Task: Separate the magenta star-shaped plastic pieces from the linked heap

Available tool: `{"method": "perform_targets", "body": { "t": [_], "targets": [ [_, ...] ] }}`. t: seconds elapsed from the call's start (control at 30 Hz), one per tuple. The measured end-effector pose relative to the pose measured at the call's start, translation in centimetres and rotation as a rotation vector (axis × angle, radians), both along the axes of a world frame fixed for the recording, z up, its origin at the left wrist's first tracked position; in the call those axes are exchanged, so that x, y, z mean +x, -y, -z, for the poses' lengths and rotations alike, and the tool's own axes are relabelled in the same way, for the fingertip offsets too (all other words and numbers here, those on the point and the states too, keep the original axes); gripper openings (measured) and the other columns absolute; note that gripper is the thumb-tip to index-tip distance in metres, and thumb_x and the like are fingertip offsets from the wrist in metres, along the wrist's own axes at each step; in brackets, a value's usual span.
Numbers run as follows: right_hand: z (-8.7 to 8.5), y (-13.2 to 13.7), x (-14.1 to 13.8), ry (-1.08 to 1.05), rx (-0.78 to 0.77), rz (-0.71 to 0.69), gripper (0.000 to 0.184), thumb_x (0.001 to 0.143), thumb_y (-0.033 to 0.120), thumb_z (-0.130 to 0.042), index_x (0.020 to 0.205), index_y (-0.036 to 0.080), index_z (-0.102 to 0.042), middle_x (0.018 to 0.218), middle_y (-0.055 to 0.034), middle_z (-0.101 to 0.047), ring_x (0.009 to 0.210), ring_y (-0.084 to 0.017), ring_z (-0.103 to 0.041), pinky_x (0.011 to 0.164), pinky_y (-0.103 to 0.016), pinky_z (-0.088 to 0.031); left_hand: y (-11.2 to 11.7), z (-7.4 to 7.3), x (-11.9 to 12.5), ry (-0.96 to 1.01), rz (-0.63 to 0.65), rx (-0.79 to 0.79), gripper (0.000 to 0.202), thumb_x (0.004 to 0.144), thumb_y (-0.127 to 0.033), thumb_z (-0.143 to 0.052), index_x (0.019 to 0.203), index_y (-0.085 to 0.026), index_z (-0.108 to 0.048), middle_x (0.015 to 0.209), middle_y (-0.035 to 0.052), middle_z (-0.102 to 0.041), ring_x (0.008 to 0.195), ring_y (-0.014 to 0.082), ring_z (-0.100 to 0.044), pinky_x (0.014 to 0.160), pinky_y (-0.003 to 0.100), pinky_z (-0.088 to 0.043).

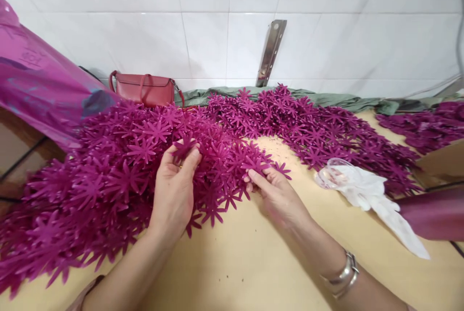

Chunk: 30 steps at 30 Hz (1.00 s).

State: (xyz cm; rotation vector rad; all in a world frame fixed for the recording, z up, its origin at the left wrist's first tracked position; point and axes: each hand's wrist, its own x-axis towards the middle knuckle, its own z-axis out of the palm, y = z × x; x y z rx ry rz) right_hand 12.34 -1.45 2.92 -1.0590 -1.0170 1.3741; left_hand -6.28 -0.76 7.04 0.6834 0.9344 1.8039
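A big heap of magenta star-shaped flower pieces (126, 178) with narrow petals spreads over the left and middle of the table. At the heap's front, my left hand (176, 180) is closed, with one flower piece (184, 147) pinched between thumb and fingers. My right hand (277, 195), wearing a silver bracelet (342, 274) at the wrist, pinches another flower piece (255, 163) at the heap's right edge. The fingertips of both hands are partly covered by petals.
Behind lies a second, darker heap (315, 132) along the tiled wall. A white plastic bag with a clear cup (357, 180) rests at right. A red handbag (143, 89) stands at the back left, near pink plastic sheeting (47, 79). A cardboard box (440, 163) is at far right.
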Motion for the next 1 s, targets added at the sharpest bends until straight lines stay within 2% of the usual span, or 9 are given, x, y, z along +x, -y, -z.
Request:
{"method": "perform_targets", "body": {
  "t": [0.23,0.37,0.47,0.57,0.63,0.73,0.83,0.9,1.0],
  "targets": [
    [0.2,-2.3,-0.2,0.338,0.166,-0.025,0.038,0.078,0.057,-0.080,0.082,0.020,-0.073,0.077,-0.0002,-0.071,0.066,-0.015,-0.057,0.064,-0.029,-0.047,-0.4,-1.9,-1.1,-0.014,-0.126,0.149,0.020,0.083,-0.027,-0.083,0.097,-0.027,-0.069,0.114,-0.0006,-0.074,0.120,0.0187,-0.069,0.107,0.033,-0.050],
    [0.6,-3.5,1.0,0.515,0.181,0.081,0.048,0.083,0.063,-0.073,0.065,0.020,-0.062,0.060,0.0024,-0.058,0.055,-0.013,-0.046,0.054,-0.027,-0.036,0.7,-2.4,-0.1,-0.010,-0.104,0.176,0.010,0.091,-0.033,-0.076,0.097,-0.027,-0.071,0.119,-0.0001,-0.077,0.109,0.0183,-0.074,0.093,0.029,-0.055],
    [-0.2,-3.7,2.1,0.606,0.200,0.125,0.052,0.088,0.068,-0.065,0.068,0.020,-0.062,0.062,0.0010,-0.059,0.060,-0.016,-0.051,0.056,-0.028,-0.039,2.7,-1.0,1.7,0.002,0.128,0.038,0.020,0.094,-0.038,-0.072,0.110,-0.025,-0.072,0.119,0.0040,-0.077,0.090,0.0170,-0.078,0.074,0.024,-0.057],
    [-1.0,-3.5,2.9,0.650,0.255,0.043,0.049,0.098,0.066,-0.050,0.092,0.022,-0.071,0.093,-0.0041,-0.074,0.094,-0.025,-0.066,0.083,-0.034,-0.051,4.3,1.9,3.1,0.034,0.510,-0.180,0.026,0.091,-0.039,-0.076,0.107,-0.018,-0.074,0.113,0.0104,-0.079,0.082,0.0200,-0.079,0.066,0.025,-0.055],
    [-0.9,-3.6,3.1,0.645,0.259,-0.017,0.044,0.102,0.060,-0.044,0.106,0.025,-0.071,0.110,-0.0051,-0.075,0.110,-0.027,-0.064,0.096,-0.038,-0.049,4.7,3.9,3.3,0.050,0.645,-0.230,0.029,0.090,-0.039,-0.076,0.107,-0.016,-0.074,0.107,0.0120,-0.080,0.084,0.0229,-0.080,0.069,0.027,-0.056],
    [-0.4,-3.9,3.3,0.655,0.316,-0.014,0.036,0.104,0.048,-0.041,0.108,0.025,-0.068,0.111,-0.0054,-0.073,0.111,-0.026,-0.063,0.096,-0.038,-0.047,4.1,5.9,2.6,0.080,0.632,-0.237,0.024,0.091,-0.035,-0.076,0.105,-0.016,-0.075,0.105,0.0116,-0.081,0.092,0.0248,-0.079,0.078,0.031,-0.057],
    [0.1,-4.0,3.1,0.836,0.451,-0.050,0.032,0.105,0.040,-0.042,0.089,0.022,-0.065,0.086,-0.0041,-0.070,0.086,-0.024,-0.061,0.081,-0.037,-0.044,3.3,6.4,1.9,0.164,0.571,-0.205,0.016,0.091,-0.030,-0.075,0.102,-0.017,-0.076,0.109,0.0098,-0.080,0.096,0.0233,-0.077,0.083,0.031,-0.057],
    [0.3,-3.6,2.6,1.083,0.647,-0.142,0.031,0.103,0.033,-0.049,0.078,0.021,-0.062,0.075,-0.0030,-0.064,0.076,-0.022,-0.054,0.075,-0.038,-0.037,2.9,6.4,1.8,0.212,0.559,-0.193,0.016,0.091,-0.028,-0.075,0.105,-0.018,-0.075,0.108,0.0083,-0.080,0.094,0.0215,-0.077,0.081,0.029,-0.057],
    [0.4,-2.9,1.6,1.362,1.016,-0.263,0.013,0.095,0.021,-0.062,0.083,0.020,-0.066,0.086,-0.0051,-0.069,0.084,-0.024,-0.052,0.077,-0.040,-0.031,2.7,6.3,1.8,0.244,0.592,-0.181,0.015,0.089,-0.027,-0.079,0.100,-0.017,-0.075,0.091,0.0052,-0.079,0.082,0.0180,-0.076,0.073,0.025,-0.056]
  ]
}}
